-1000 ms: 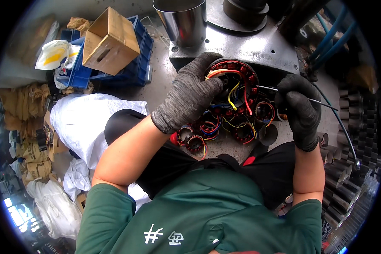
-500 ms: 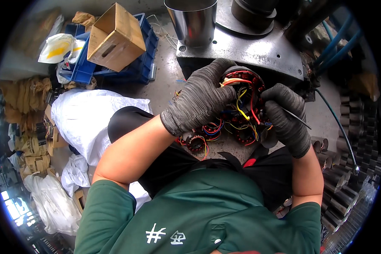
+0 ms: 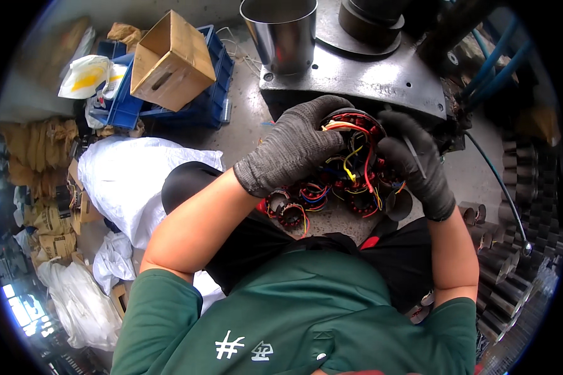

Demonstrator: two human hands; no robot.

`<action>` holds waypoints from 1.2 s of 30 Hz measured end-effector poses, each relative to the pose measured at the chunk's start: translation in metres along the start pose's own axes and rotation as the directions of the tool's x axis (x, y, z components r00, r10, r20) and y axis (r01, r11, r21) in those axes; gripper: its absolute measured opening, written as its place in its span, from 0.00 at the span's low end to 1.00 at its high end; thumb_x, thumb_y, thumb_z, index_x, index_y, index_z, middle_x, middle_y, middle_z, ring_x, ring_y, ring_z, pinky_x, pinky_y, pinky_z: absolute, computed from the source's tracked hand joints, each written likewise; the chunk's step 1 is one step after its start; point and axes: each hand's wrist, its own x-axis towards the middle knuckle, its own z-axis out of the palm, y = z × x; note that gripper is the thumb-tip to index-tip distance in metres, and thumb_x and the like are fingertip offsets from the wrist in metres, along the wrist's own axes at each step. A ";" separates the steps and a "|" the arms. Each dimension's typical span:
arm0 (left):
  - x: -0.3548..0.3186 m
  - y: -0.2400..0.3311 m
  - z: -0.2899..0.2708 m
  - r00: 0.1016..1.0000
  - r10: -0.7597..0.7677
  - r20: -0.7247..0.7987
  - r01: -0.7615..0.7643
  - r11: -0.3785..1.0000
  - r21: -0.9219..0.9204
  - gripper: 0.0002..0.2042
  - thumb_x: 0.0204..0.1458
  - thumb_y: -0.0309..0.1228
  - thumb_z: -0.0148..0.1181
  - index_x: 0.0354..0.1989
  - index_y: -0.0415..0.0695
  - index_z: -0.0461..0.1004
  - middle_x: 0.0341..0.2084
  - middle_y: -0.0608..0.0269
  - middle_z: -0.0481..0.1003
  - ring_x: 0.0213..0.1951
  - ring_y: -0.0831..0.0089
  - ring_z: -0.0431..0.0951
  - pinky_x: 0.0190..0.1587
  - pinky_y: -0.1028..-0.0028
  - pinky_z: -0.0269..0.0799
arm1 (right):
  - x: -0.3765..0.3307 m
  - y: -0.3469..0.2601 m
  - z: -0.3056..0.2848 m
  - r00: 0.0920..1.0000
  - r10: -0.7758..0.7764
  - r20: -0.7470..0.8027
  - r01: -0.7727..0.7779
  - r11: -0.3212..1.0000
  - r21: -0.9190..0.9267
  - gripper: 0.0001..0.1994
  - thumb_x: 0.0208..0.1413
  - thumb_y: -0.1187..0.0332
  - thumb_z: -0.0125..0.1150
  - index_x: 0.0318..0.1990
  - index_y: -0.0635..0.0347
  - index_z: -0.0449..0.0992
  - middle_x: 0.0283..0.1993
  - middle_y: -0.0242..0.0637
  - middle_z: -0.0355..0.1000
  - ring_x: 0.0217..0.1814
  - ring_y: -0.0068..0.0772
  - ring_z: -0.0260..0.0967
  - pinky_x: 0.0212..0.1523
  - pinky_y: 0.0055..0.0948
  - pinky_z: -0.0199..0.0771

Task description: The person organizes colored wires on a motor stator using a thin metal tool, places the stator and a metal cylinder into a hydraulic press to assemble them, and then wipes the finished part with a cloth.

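Currently left hand (image 3: 294,147) in grey glove clamps over the wound stator (image 3: 353,147), centre-right of frame. Right hand (image 3: 416,165), dark glove, is closed on a thin tool (image 3: 414,150), probably a pick, touching the coloured wires (image 3: 356,165). Steel cylinder (image 3: 284,31) at top centre.

A workshop is shown: a heavy steel machine base (image 3: 381,81) far ahead, metal cylinders (image 3: 507,275) stacked right, sacks (image 3: 137,181) left.

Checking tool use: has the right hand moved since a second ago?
Yes. The right hand came left, closing on the stator below the fixed metal cylinder.
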 end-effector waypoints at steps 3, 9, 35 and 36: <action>0.004 -0.010 0.003 0.995 0.074 -0.060 -0.078 0.995 -0.066 0.33 0.46 0.22 0.60 0.66 0.36 0.67 0.51 0.54 0.78 0.53 0.71 0.78 0.56 0.71 0.76 | -0.001 -0.006 0.010 0.988 0.143 0.062 -0.145 0.989 0.023 0.24 0.54 0.63 0.74 0.56 0.65 0.76 0.46 0.36 0.80 0.47 0.26 0.76 0.50 0.29 0.79; 0.009 -0.023 0.015 0.958 0.133 -0.255 -0.177 0.972 -0.154 0.43 0.51 0.34 0.75 0.72 0.35 0.56 0.55 0.47 0.75 0.57 0.65 0.77 0.59 0.68 0.75 | -0.002 -0.003 0.019 0.975 0.185 -0.123 -0.137 0.937 0.321 0.26 0.55 0.62 0.74 0.56 0.66 0.74 0.45 0.36 0.79 0.45 0.25 0.76 0.49 0.30 0.80; 0.009 -0.010 0.007 0.922 0.088 -0.376 -0.119 0.991 -0.061 0.26 0.48 0.19 0.58 0.60 0.36 0.71 0.47 0.55 0.80 0.46 0.69 0.80 0.49 0.72 0.80 | -0.011 -0.014 -0.016 0.983 -0.143 -0.112 0.158 0.978 0.134 0.11 0.61 0.72 0.58 0.47 0.67 0.80 0.39 0.38 0.80 0.43 0.27 0.77 0.49 0.29 0.78; 0.009 -0.011 0.007 0.924 0.101 -0.370 -0.127 0.991 -0.047 0.26 0.48 0.19 0.58 0.60 0.36 0.71 0.46 0.55 0.79 0.46 0.70 0.80 0.50 0.72 0.80 | -0.010 -0.013 -0.016 0.983 -0.164 -0.086 0.171 0.982 0.079 0.11 0.60 0.73 0.58 0.47 0.67 0.80 0.39 0.38 0.80 0.43 0.27 0.77 0.48 0.28 0.78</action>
